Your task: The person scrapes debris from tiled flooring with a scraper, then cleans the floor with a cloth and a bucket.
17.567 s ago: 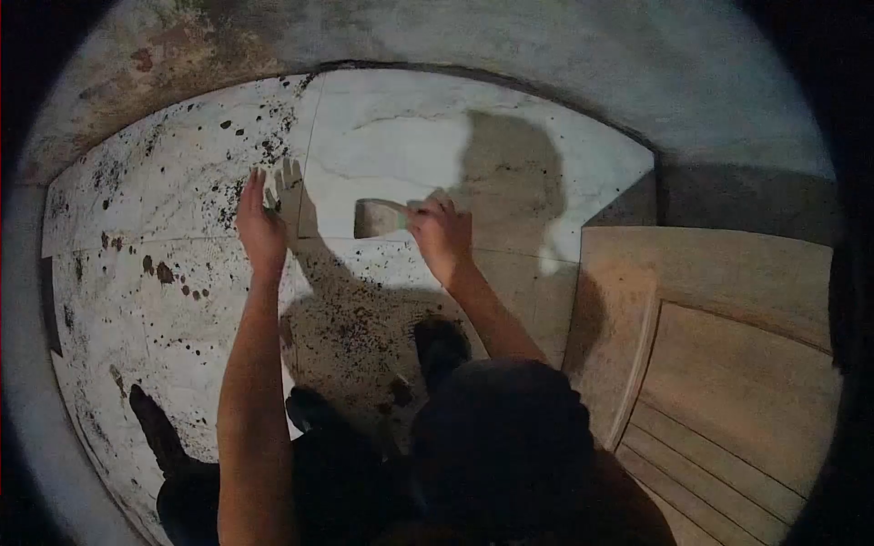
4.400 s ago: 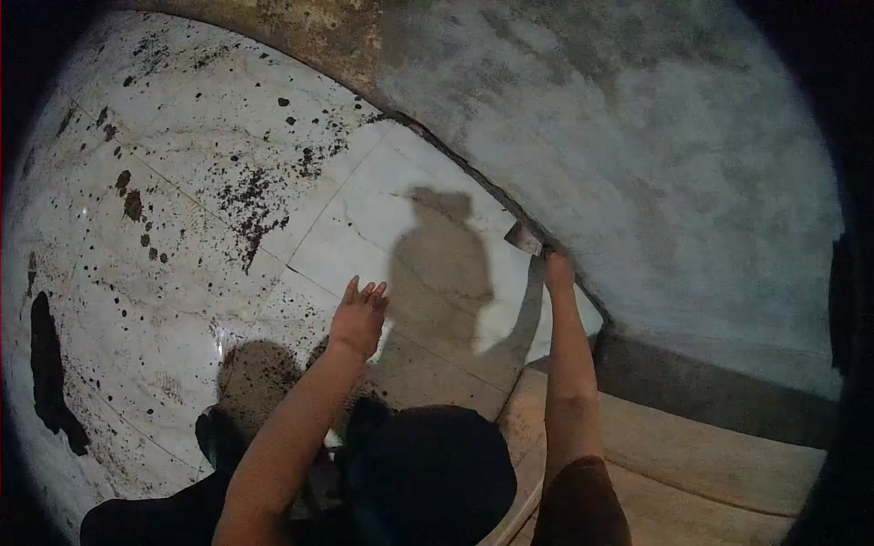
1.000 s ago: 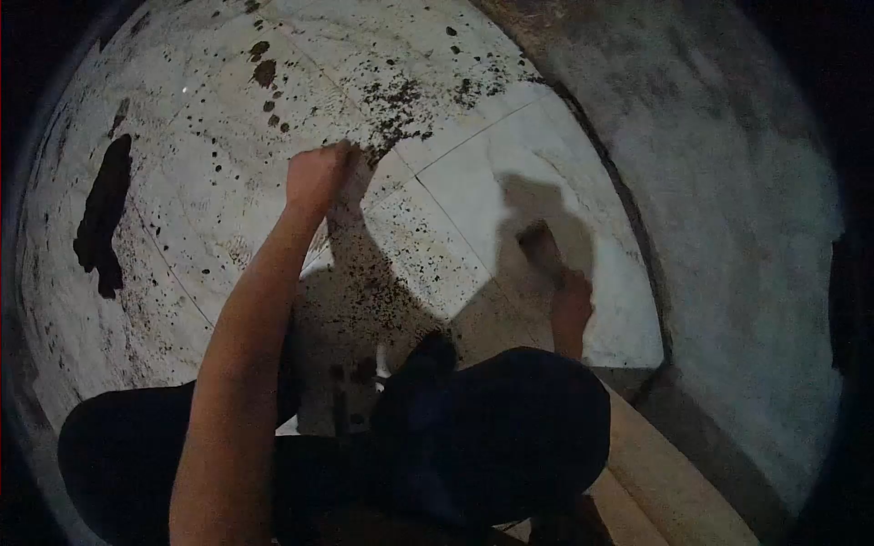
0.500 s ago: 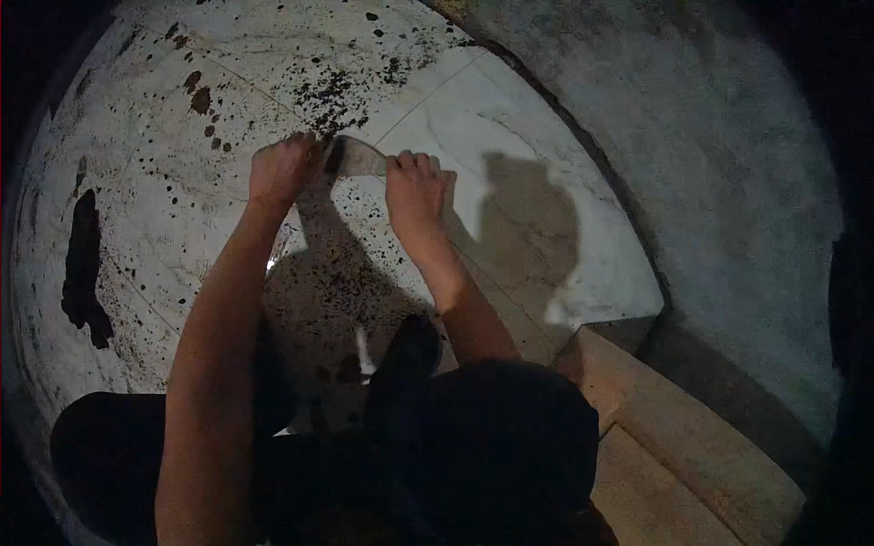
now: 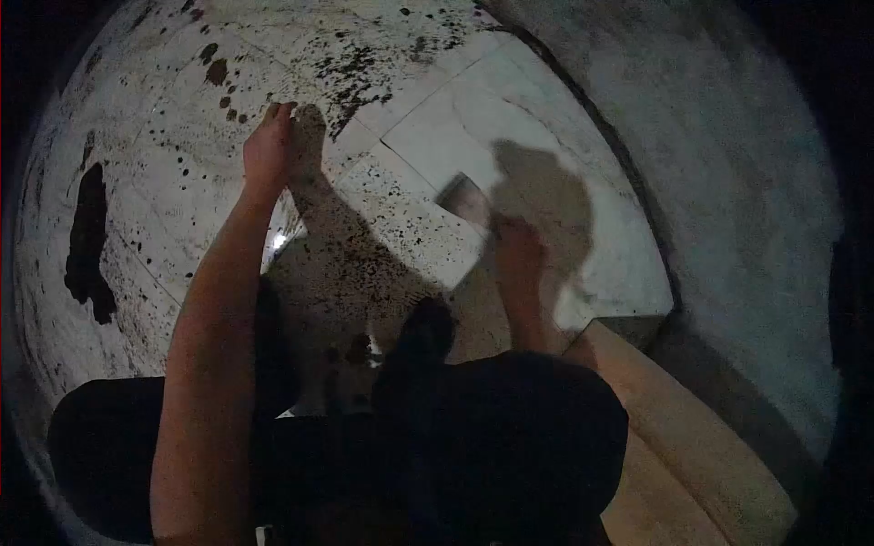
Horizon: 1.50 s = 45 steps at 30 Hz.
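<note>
In my right hand (image 5: 521,247) is a scraper with a broad, flat blade (image 5: 466,199), dark along one edge. The hand is in shadow and a little blurred, over the right side of the marble-look tile floor (image 5: 442,123). The handle is hidden inside my fingers. My left hand (image 5: 269,150) is closed with its fingers curled, farther left above the speckled tiles; whether anything is in it is hidden. Dark specks of dirt (image 5: 360,77) lie scattered ahead of both hands, and more specks (image 5: 355,268) cover the floor between my arms.
A long dark lump (image 5: 88,241) lies at the left, with brown spots (image 5: 216,72) farther up. My shoe (image 5: 426,329) and knees (image 5: 519,419) are below. To the right are a tan ledge (image 5: 701,437) and a rough grey surface (image 5: 728,164) beyond the tile edge.
My right hand has moved right and down with the scraper, away from the left hand. My left hand has shifted slightly up. Dark streaks now show among the specks ahead.
</note>
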Motion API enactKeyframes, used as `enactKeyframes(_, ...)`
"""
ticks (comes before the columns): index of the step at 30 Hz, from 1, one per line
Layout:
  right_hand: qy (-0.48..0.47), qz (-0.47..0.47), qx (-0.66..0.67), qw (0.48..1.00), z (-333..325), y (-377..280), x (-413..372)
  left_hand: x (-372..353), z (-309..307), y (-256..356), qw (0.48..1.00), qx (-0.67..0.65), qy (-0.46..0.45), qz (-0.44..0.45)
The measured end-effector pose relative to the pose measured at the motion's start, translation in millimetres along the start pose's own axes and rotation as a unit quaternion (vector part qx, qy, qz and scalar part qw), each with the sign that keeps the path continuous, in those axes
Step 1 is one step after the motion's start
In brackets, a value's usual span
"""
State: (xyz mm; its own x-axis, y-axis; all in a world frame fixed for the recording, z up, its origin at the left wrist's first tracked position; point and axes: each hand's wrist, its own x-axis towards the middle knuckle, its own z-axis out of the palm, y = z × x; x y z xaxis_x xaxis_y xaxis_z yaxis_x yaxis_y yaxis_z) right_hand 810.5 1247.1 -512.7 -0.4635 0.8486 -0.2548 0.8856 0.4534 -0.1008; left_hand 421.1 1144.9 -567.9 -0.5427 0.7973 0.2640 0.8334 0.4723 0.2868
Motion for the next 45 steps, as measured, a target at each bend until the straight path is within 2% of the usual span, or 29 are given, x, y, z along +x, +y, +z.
enactKeyframes(2, 0.179, -0.134, -0.008, 0.975, 27.3, -72.5, 36.7, 8.5, -9.9, 10.6, 0.995, 0.002, -0.098, 0.016)
enactKeyframes(4, 0.097, -0.167, -0.037, 0.980, -5.8, -125.4, 49.1, 31.8, -32.9, 48.4, 0.981, 0.068, -0.184, 0.002)
enactKeyframes(5, 0.097, -0.169, -0.036, 0.980, -6.1, -117.4, 46.5, 41.1, -44.5, 66.7, 0.954, 0.131, -0.268, -0.023)
enactKeyframes(7, 0.153, -0.142, -0.010, 0.978, -9.1, -64.2, 39.0, 45.0, -48.3, 77.1, 0.957, 0.135, -0.256, -0.035)
enactKeyframes(9, 0.069, -0.021, -0.092, 0.993, -37.2, 3.6, 6.0, 43.5, -14.7, 72.3, 0.991, 0.071, -0.035, 0.106)
enactKeyframes(11, -0.011, 0.079, -0.074, 0.994, -29.1, 114.1, -21.7, 40.3, -5.4, 76.9, 0.996, -0.016, -0.071, 0.059)
enactKeyframes(13, -0.062, 0.267, -0.090, 0.957, -72.9, 112.9, -52.4, 30.2, -1.2, 73.6, 0.996, -0.058, -0.044, 0.057)
enactKeyframes(14, -0.068, 0.273, -0.090, 0.955, -64.0, 123.2, -53.9, 27.2, -7.9, 76.7, 0.991, -0.037, -0.126, 0.016)
enactKeyframes(16, 0.041, 0.207, 0.087, 0.974, -19.5, 147.4, -36.1, 24.0, -12.0, 80.6, 0.974, 0.023, -0.226, 0.008)
enactKeyframes(17, 0.011, 0.142, -0.101, 0.985, 13.9, 140.6, -4.7, 21.3, -16.3, 82.4, 0.973, 0.026, -0.229, 0.022)
enactKeyframes(18, 0.082, 0.055, -0.029, 0.995, -3.8, 79.2, 10.2, 19.6, -24.3, 84.5, 0.964, 0.065, -0.253, 0.049)
enactKeyframes(19, 0.036, 0.075, 0.023, 0.996, 31.5, 57.4, 51.9, 21.4, -28.2, 84.4, 0.953, 0.105, -0.275, 0.076)
enactKeyframes(20, 0.176, -0.010, 0.122, 0.977, 73.1, 29.9, 81.8, 20.1, -13.6, 71.7, 0.951, 0.110, -0.273, 0.093)
enactKeyframes(21, 0.151, -0.091, -0.020, 0.984, 30.4, -33.8, 89.4, 17.4, 13.6, 50.6, 0.976, 0.097, -0.141, 0.134)
enactKeyframes(22, 0.100, -0.103, -0.016, 0.989, -3.3, -67.3, 86.6, 22.3, 28.8, 43.5, 0.983, 0.076, -0.006, 0.169)
enactKeyframes(23, 0.048, -0.119, -0.014, 0.992, -23.1, -81.9, 84.8, 33.5, 16.2, 53.6, 0.981, 0.072, -0.001, 0.180)
enactKeyframes(25, 0.061, -0.032, -0.014, 0.997, 22.8, -14.8, 92.5, 46.4, -19.8, 67.4, 0.979, 0.035, -0.201, 0.030)
enactKeyframes(28, 0.061, 0.084, -0.030, 0.994, -32.4, 112.1, 33.1, 49.1, -49.7, 91.7, 0.980, 0.052, -0.190, 0.014)
enactKeyframes(30, -0.013, 0.250, -0.137, 0.959, -45.2, 207.4, 7.6, 38.6, -37.7, 80.1, 0.992, 0.032, -0.115, 0.040)
enactKeyframes(31, -0.030, 0.215, -0.103, 0.971, -24.7, 290.2, -4.2, 24.4, -24.0, 71.8, 0.991, 0.030, -0.122, 0.037)
enactKeyframes(33, -0.012, 0.226, -0.102, 0.969, -48.2, 262.1, -19.8, 10.1, 0.4, 73.3, 0.986, 0.039, -0.024, 0.161)
enactKeyframes(34, -0.024, 0.220, -0.092, 0.971, -49.5, 254.6, -2.2, 2.0, -1.8, 84.9, 0.979, 0.052, -0.128, 0.149)
enactKeyframes(36, -0.036, 0.148, -0.080, 0.985, -56.2, 199.6, 43.5, -20.6, 9.6, 96.3, 0.957, 0.059, -0.058, 0.280)
enactKeyframes(38, 0.056, 0.013, -0.018, 0.998, -1.4, 173.2, 105.4, -32.9, -12.7, 135.0, 0.930, -0.039, -0.204, 0.302)
enactKeyframes(39, -0.029, 0.003, -0.004, 1.000, -17.5, 102.8, 130.0, -45.2, -8.2, 144.5, 0.926, -0.002, -0.171, 0.338)
enactKeyframes(40, 0.132, -0.063, -0.055, 0.988, 43.1, 73.6, 158.3, -51.8, -17.7, 161.9, 0.916, -0.056, -0.115, 0.379)
enactKeyframes(41, -0.014, -0.059, -0.021, 0.998, 2.1, -2.7, 171.1, -58.1, -16.7, 174.9, 0.901, -0.066, -0.130, 0.408)
enactKeyframes(42, 0.115, -0.135, -0.021, 0.984, -8.6, -57.7, 161.3, -58.8, -25.2, 191.0, 0.860, -0.032, -0.335, 0.384)
enactKeyframes(45, 0.167, -0.184, -0.022, 0.968, -39.9, -127.0, 150.8, -75.0, -10.6, 197.6, 0.850, -0.032, -0.249, 0.463)
